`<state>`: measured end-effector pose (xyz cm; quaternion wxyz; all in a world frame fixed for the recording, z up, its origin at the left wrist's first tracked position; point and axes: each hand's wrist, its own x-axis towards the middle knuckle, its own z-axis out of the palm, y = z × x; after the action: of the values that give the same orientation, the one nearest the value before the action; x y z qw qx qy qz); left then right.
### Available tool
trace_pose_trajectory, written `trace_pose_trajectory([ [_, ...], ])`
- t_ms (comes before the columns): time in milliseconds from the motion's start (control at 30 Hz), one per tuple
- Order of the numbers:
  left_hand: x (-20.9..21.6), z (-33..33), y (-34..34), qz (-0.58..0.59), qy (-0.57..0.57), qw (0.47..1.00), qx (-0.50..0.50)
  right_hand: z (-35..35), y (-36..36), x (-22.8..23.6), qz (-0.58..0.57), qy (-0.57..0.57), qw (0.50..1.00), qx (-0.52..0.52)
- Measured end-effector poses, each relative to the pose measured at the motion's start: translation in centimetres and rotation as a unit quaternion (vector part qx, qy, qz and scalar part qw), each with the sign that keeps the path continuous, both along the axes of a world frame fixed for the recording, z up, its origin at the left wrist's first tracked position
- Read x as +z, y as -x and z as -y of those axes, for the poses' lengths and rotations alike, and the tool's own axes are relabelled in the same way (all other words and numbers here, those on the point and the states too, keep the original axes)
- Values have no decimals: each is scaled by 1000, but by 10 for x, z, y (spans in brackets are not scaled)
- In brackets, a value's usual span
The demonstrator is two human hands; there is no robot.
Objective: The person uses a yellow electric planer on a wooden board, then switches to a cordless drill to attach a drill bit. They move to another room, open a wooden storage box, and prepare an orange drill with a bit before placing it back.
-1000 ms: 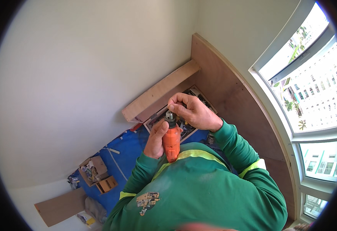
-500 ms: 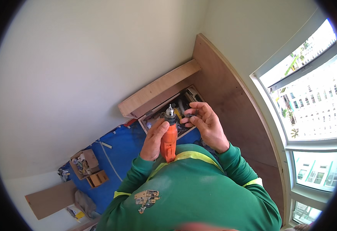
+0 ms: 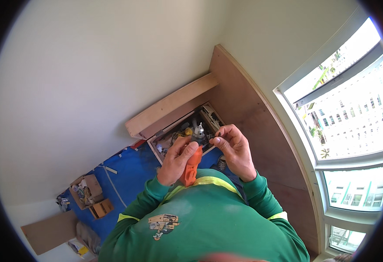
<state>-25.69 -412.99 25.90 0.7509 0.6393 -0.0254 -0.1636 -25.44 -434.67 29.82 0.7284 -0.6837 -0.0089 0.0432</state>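
An orange power drill is held in front of my belly, its metal chuck pointing up and away from me. My left hand is wrapped round the drill just below the chuck, thumb on top. Close to the chuck's right side, my right hand pinches a small dark piece that looks like a chuck key. Fingers cover most of that piece, and I cannot tell whether it touches the chuck.
Below my hands lies a wooden tray of tools on blue floor sheeting. A plywood panel and board stand beyond it. Cardboard boxes sit at left. Windows line the right side.
The drill's chuck has tilted a little to the right, and my left hand has shifted over its body. My right fingers have turned and closed more around the small dark piece. The view has shifted slightly.
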Motion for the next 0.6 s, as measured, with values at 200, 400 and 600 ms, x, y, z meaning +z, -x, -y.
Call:
trace_pose_trajectory([
  [200,8,12,3,92,-64,994,2,0,17,30,-62,-98,993,-10],
  [400,10,25,11,171,-101,980,-3,-2,27,28,-133,-176,973,-66],
  [600,16,32,19,167,-86,982,-5,-1,42,20,-147,-214,958,-119],
])
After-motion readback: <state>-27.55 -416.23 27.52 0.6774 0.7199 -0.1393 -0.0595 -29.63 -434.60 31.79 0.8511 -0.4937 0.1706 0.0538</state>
